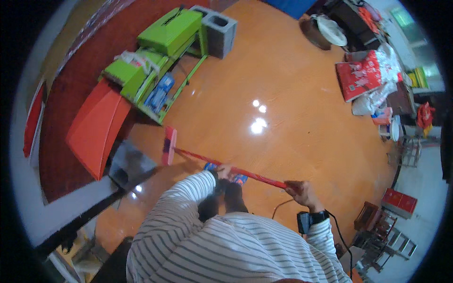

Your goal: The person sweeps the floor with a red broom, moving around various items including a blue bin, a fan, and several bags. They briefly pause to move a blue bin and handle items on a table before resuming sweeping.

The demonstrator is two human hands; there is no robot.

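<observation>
A broom with a red handle (258, 177) slants across in front of my body. Its pink head (170, 145) with dark bristles is at the left, close to the orange floor (283, 88); whether it touches cannot be told. Around the middle of the handle, my left hand (223, 172) is closed. The handle's end is gripped by my right hand (301, 194), which has a dark strap with a black device (308, 221) at the wrist. Partly hidden below the handle are my blue patterned shoes (240, 179).
A green machine (170, 32) with an orange-red hopper (101, 129) stands at the left, beside a grey concrete block (221, 33). Red and white bags (362, 76) and a white bucket (394, 128) line the right side. Wooden furniture (366, 216) stands lower right. A black cable (341, 231) hangs by my right arm.
</observation>
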